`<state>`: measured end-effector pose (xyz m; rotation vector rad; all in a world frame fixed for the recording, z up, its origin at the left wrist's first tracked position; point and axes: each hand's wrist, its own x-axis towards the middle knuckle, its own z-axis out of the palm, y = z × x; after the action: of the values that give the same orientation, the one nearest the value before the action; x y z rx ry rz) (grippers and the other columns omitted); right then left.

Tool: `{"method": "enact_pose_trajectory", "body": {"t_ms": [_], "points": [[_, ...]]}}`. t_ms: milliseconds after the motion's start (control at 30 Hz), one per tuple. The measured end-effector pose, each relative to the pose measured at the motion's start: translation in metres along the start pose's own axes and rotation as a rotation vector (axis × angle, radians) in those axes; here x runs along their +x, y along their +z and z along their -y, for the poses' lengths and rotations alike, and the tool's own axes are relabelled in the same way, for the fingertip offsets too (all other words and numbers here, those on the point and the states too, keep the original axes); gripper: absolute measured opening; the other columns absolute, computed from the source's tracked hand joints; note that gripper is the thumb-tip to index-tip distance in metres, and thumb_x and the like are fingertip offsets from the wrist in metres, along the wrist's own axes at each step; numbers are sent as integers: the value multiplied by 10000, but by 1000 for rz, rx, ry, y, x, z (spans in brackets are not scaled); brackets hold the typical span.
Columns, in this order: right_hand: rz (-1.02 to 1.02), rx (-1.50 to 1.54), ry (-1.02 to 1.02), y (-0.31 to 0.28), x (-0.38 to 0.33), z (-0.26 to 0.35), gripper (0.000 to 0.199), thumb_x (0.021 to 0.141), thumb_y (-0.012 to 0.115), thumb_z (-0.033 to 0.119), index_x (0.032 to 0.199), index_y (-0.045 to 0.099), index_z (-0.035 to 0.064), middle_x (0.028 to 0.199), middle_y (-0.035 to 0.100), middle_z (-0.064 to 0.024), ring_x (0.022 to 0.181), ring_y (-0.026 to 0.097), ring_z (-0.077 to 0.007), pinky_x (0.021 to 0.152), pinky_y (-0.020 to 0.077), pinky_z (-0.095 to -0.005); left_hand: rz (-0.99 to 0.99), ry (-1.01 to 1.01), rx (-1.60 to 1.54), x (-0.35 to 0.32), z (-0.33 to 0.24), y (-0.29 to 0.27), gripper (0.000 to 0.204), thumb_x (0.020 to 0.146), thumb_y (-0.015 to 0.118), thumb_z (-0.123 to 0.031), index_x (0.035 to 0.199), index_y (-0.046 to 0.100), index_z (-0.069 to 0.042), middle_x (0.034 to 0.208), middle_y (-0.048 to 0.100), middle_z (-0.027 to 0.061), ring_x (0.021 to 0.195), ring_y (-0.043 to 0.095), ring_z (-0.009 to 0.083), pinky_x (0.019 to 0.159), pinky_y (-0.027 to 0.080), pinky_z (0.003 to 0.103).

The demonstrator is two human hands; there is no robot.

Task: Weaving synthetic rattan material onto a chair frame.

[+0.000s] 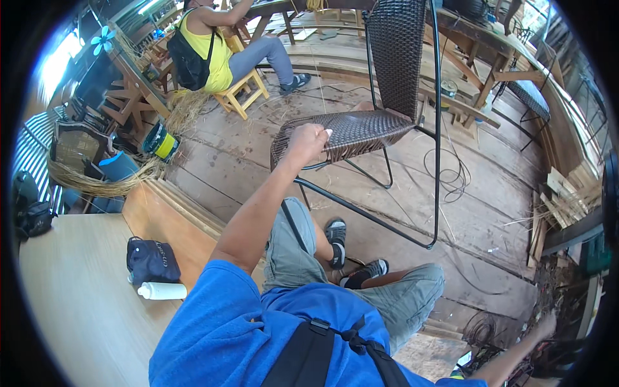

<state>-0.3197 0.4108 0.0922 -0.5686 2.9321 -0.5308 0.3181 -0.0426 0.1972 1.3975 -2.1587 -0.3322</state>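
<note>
A dark brown woven chair (pixel 394 61) on a thin black metal frame stands tilted in front of me. My left hand (pixel 308 142) is closed at the near left edge of its woven seat (pixel 361 129) and seems to grip that edge. Loose strand ends fringe the seat's front. Far out to the right, my right hand (pixel 547 326) is stretched over a cluttered heap of dark strands and scraps (pixel 516 342). That hand is small and blurred, and its fingers cannot be made out.
To the left lie a dark drawstring pouch (pixel 153 260) and a white bottle (pixel 162 291) on a wooden board (pixel 84 277). A bucket (pixel 160 142) and straw bundles sit beyond. Another person (pixel 216 51) sits on a wooden stool (pixel 244 93). Coiled strand (pixel 454 177) lies on the plank floor.
</note>
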Motion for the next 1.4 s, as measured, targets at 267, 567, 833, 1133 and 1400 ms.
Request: {"method": "enact_pose_trajectory", "body": {"t_ms": [267, 567, 833, 1133, 1400], "points": [[205, 749, -581, 132, -223, 325, 272, 891, 494, 200, 1085, 576, 28, 1031, 616, -140, 974, 573, -265, 860, 428, -335, 16, -38, -47, -5, 4, 29, 310, 823, 531, -285, 726, 627, -6, 643, 571, 196, 644, 580, 338, 598, 433, 400], [461, 156, -1056, 239, -284, 354, 400, 850, 528, 403, 1100, 543, 92, 1043, 595, -122, 1069, 514, -274, 933, 355, -428, 146, -32, -18, -11, -13, 25, 296, 828, 502, -256, 724, 575, 10, 704, 572, 212, 688, 567, 380, 613, 428, 442], [203, 298, -1190, 262, -271, 349, 287, 835, 559, 335, 968, 560, 81, 949, 599, -109, 1035, 514, -273, 929, 360, -426, 229, 26, -114, 5, 1, 20, 365, 878, 525, -297, 724, 557, 32, 548, 430, 47, 539, 416, 103, 504, 360, 317], [227, 599, -1144, 253, -270, 370, 236, 726, 663, 251, 894, 608, 94, 897, 590, -63, 1053, 490, -253, 915, 344, -466, 172, -88, -116, 12, 9, 13, 350, 884, 529, -282, 735, 595, 28, 588, 535, 67, 550, 462, 133, 536, 381, 303], [232, 742, -1114, 252, -265, 381, 216, 711, 670, 243, 884, 611, 129, 811, 579, -23, 895, 534, -208, 862, 360, -440, 188, -371, -240, 16, -12, 4, 284, 912, 523, -263, 775, 625, -36, 642, 533, -49, 548, 420, 27, 500, 326, 191]]}}
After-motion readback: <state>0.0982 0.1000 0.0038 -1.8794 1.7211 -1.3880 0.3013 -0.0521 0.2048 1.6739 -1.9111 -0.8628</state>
